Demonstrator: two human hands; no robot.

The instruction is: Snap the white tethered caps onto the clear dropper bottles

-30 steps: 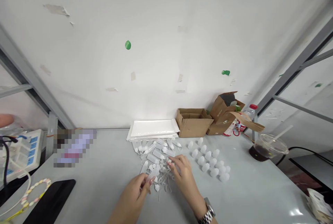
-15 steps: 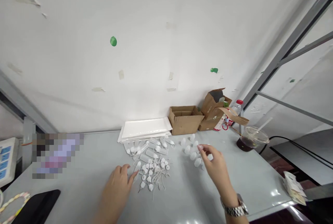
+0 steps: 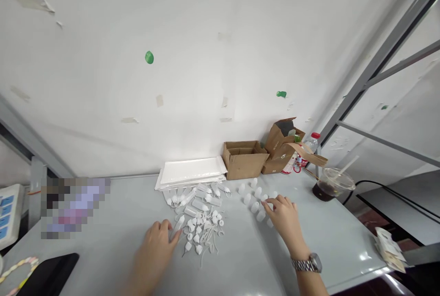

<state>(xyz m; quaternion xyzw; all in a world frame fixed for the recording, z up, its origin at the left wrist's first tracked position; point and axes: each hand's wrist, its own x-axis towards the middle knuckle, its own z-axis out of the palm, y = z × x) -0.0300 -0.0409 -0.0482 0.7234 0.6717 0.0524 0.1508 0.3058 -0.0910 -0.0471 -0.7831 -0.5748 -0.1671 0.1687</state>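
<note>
A small translucent squeeze bottle (image 3: 179, 223) with a pointed cap lies between the thumb and index finger of my left hand (image 3: 156, 243), at the left edge of a pile. Its lower part is hidden by the thumb. That pile holds white caps with thin straps (image 3: 197, 229), and several capped bottles (image 3: 199, 204) lie behind it. On the right, several uncapped translucent bottles (image 3: 254, 206) stand upright in loose rows. My right hand (image 3: 283, 218) reaches in among them, thumb and index tip drawn together; what is between them is too small to make out.
White padded envelopes (image 3: 192, 170) lie stacked against the wall beside an open cardboard box (image 3: 245, 161). A brown paper bag (image 3: 278, 149) and a drink cup with straw (image 3: 333, 183) stand right. A black phone (image 3: 50, 275) and bead bracelet (image 3: 20, 271) lie front left.
My right hand has moved slightly down and nearer to me among the standing bottles. At my left hand, more of the capped bottle shows between thumb and finger.
</note>
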